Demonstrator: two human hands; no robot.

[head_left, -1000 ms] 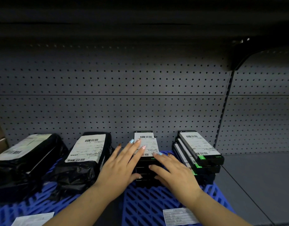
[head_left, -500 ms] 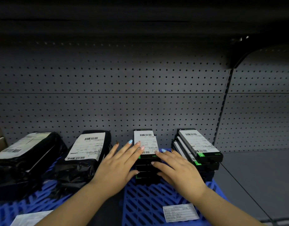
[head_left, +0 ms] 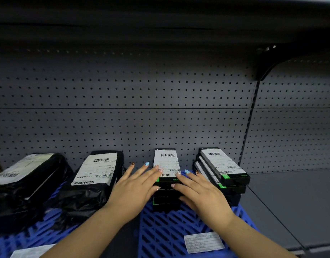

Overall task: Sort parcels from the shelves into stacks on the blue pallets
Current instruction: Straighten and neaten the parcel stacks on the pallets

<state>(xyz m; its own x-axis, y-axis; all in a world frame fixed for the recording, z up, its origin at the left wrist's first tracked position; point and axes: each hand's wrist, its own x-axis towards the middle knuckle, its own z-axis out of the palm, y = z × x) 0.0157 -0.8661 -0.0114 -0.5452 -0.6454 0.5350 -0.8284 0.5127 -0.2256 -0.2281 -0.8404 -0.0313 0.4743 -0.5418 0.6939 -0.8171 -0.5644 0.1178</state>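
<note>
left hand [head_left: 134, 189] and right hand [head_left: 201, 194], grip apart, press the middle stack [head_left: 166, 164] on the blue pallet [head_left: 169, 226]. other stacks [head_left: 222, 165] flank it; the remaining work cannot be told.

Parcel-sorting storeroom: grey pegboard shelving [head_left: 123, 116]; directly below it, labelled parcels [head_left: 167, 164] stacked on blue pallets [head_left: 166, 231].

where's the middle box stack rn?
Head view, centre: middle box stack on the right blue pallet, touched by the left hand and right hand, left of the skewed box stack.
</note>
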